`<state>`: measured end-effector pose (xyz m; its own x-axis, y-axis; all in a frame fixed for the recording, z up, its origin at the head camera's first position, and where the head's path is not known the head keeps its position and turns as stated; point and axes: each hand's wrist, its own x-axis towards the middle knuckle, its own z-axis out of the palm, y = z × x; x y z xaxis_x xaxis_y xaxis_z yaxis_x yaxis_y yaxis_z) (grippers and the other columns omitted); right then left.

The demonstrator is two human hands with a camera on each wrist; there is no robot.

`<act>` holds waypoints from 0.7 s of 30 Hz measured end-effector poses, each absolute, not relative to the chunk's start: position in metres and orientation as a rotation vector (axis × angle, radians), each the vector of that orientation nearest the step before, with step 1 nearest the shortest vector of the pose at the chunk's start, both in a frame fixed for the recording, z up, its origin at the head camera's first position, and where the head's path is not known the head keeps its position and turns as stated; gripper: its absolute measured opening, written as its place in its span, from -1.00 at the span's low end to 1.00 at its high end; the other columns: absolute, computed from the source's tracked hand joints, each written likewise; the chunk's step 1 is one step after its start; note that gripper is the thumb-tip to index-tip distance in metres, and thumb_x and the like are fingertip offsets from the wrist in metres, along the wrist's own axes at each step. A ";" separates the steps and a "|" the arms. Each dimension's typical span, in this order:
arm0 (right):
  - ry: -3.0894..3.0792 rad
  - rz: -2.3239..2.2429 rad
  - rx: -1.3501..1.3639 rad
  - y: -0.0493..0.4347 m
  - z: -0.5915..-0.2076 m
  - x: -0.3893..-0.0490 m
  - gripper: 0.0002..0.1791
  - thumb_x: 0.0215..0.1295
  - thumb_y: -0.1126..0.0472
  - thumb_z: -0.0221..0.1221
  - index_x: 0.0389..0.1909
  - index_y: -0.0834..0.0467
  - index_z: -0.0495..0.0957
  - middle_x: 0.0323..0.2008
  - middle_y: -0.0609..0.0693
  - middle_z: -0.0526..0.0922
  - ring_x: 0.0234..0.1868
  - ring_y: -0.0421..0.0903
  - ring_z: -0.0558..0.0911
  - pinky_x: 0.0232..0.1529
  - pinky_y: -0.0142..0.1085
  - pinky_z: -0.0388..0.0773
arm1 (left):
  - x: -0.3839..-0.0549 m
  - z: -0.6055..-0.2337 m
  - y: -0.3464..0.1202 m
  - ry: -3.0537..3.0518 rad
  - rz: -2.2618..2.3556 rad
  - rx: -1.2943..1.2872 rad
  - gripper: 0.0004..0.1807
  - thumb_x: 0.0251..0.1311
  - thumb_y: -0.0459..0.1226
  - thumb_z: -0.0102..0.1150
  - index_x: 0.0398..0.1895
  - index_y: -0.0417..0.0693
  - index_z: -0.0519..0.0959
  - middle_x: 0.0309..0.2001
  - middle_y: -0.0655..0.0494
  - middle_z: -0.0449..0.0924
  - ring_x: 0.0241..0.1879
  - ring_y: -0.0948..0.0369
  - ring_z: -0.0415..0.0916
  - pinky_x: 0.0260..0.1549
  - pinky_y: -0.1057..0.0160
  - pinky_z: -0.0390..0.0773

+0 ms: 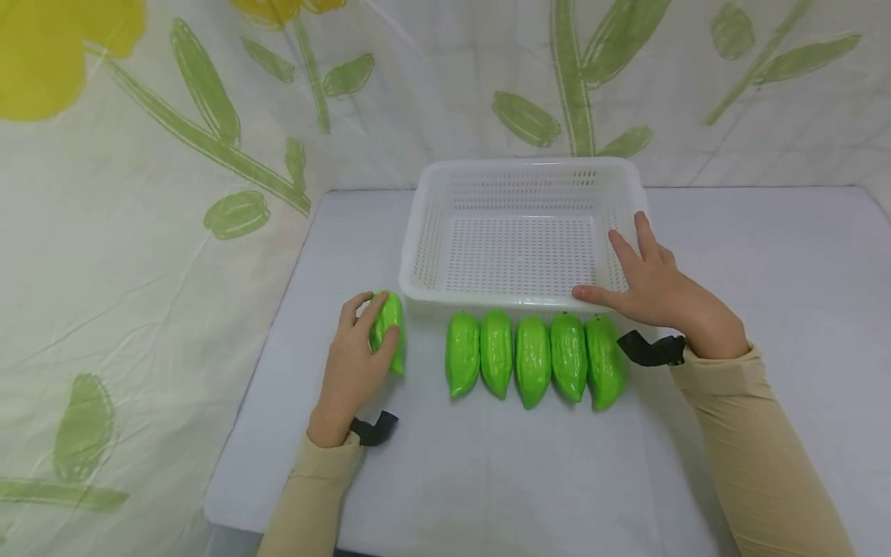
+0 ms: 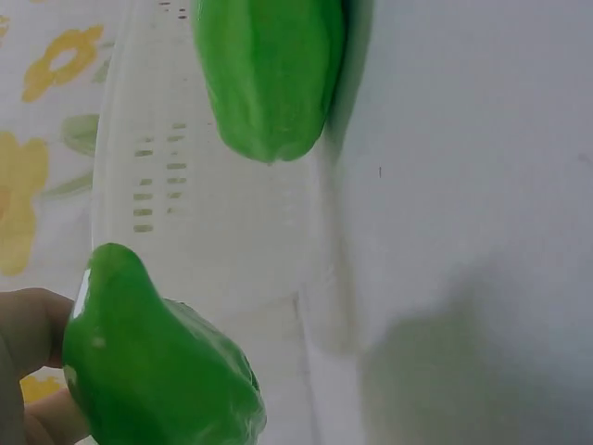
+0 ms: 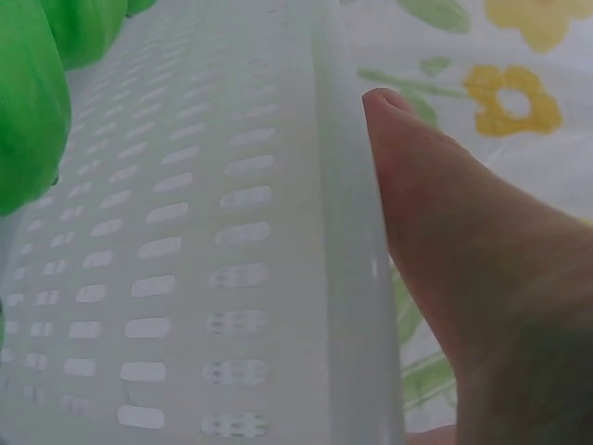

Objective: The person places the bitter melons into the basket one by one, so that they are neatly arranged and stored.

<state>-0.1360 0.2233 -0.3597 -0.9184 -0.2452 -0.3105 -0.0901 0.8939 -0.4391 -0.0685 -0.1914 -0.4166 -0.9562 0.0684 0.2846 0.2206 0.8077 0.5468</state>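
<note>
Left grip (image 1: 353,360) has a pepper (image 1: 394,316) pinched, long axis roughly front-to-back, just off the basket's (image 1: 480,297) near-left corner; right grip (image 1: 654,290) spread wide at the right end

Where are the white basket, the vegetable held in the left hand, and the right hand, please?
White basket (image 1: 520,251), head view: its bare floor.
Held vegetable (image 2: 153,357), left wrist view: its green side.
Right hand (image 1: 651,291), head view: the back of the hand.

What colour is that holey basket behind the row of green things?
The basket is plain white; the head view shows it best.
</note>
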 end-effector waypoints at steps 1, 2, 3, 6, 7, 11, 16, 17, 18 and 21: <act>2.698 -0.601 -0.249 0.224 -0.360 -0.136 0.27 0.16 -0.53 0.01 0.55 0.15 -0.40 0.42 0.10 -0.82 0.36 0.66 -0.21 0.12 0.55 -0.01 | -0.069 -0.415 -0.193 -2.733 -0.864 -0.225 -0.47 0.33 -0.13 0.06 0.37 0.06 0.40 0.34 -0.06 0.26 -0.19 0.07 0.42 -0.41 0.15 0.48; 2.699 -0.602 -0.253 0.224 -0.360 -0.137 0.27 0.16 -0.52 0.02 0.55 0.16 -0.40 0.42 0.11 -0.82 0.35 0.66 -0.21 0.11 0.55 -0.01 | -0.070 -0.413 -0.194 -2.725 -0.857 -0.228 -0.47 0.32 -0.14 0.06 0.37 0.05 0.40 0.33 -0.07 0.27 -0.20 0.07 0.41 -0.42 0.16 0.47; 2.700 -0.600 -0.256 0.224 -0.360 -0.137 0.27 0.16 -0.52 0.01 0.55 0.16 -0.40 0.42 0.12 -0.82 0.35 0.67 -0.21 0.11 0.55 -0.01 | -0.071 -0.411 -0.195 -2.717 -0.848 -0.230 -0.47 0.32 -0.14 0.05 0.36 0.04 0.40 0.33 -0.07 0.27 -0.21 0.07 0.41 -0.43 0.16 0.47; 2.697 -0.594 -0.259 0.224 -0.361 -0.137 0.26 0.17 -0.52 0.01 0.55 0.15 -0.41 0.42 0.11 -0.82 0.34 0.67 -0.20 0.11 0.55 0.00 | -0.074 -0.403 -0.197 -2.690 -0.822 -0.233 -0.48 0.31 -0.15 0.06 0.35 0.03 0.42 0.31 -0.08 0.28 -0.23 0.07 0.40 -0.46 0.16 0.47; 2.695 -0.591 -0.258 0.225 -0.361 -0.136 0.26 0.17 -0.52 0.01 0.55 0.15 -0.41 0.42 0.11 -0.83 0.34 0.67 -0.20 0.11 0.55 0.00 | -0.076 -0.400 -0.197 -2.681 -0.816 -0.233 -0.48 0.30 -0.15 0.07 0.34 0.03 0.42 0.31 -0.08 0.29 -0.23 0.07 0.40 -0.46 0.16 0.47; 2.688 -0.580 -0.251 0.225 -0.361 -0.136 0.27 0.16 -0.54 -0.01 0.55 0.15 -0.39 0.42 0.11 -0.83 0.35 0.66 -0.18 0.11 0.54 0.01 | -0.084 -0.385 -0.196 -2.648 -0.790 -0.255 -0.48 0.30 -0.16 0.08 0.34 0.01 0.44 0.31 -0.09 0.29 -0.22 0.05 0.42 -0.44 0.11 0.52; 2.691 -0.584 -0.250 0.225 -0.362 -0.135 0.27 0.14 -0.56 -0.02 0.56 0.14 -0.37 0.42 0.08 -0.84 0.36 0.65 -0.18 0.12 0.53 0.02 | -0.094 -0.365 -0.192 -2.626 -0.779 -0.298 -0.47 0.30 -0.14 0.08 0.34 0.01 0.43 0.31 -0.10 0.28 -0.18 0.02 0.44 -0.40 0.04 0.56; 2.690 -0.589 -0.252 0.225 -0.362 -0.135 0.27 0.14 -0.56 -0.02 0.56 0.14 -0.37 0.41 0.07 -0.84 0.36 0.65 -0.18 0.12 0.53 0.01 | -0.096 -0.362 -0.191 -2.625 -0.776 -0.306 -0.47 0.31 -0.14 0.08 0.35 0.02 0.43 0.31 -0.10 0.28 -0.18 0.02 0.44 -0.39 0.04 0.56; 2.689 -0.591 -0.254 0.225 -0.362 -0.135 0.26 0.14 -0.56 -0.02 0.56 0.13 -0.37 0.41 0.06 -0.85 0.36 0.65 -0.19 0.13 0.53 0.01 | -0.098 -0.358 -0.189 -2.625 -0.771 -0.316 -0.47 0.31 -0.13 0.08 0.35 0.03 0.43 0.31 -0.10 0.28 -0.18 0.03 0.44 -0.40 0.05 0.56; 2.685 -0.600 -0.260 0.226 -0.361 -0.135 0.26 0.14 -0.56 -0.02 0.56 0.13 -0.37 0.41 0.05 -0.86 0.36 0.65 -0.20 0.14 0.52 -0.01 | -0.105 -0.348 -0.180 -2.636 -0.774 -0.357 -0.48 0.33 -0.10 0.06 0.35 0.06 0.42 0.31 -0.07 0.27 -0.20 0.06 0.41 -0.39 0.09 0.52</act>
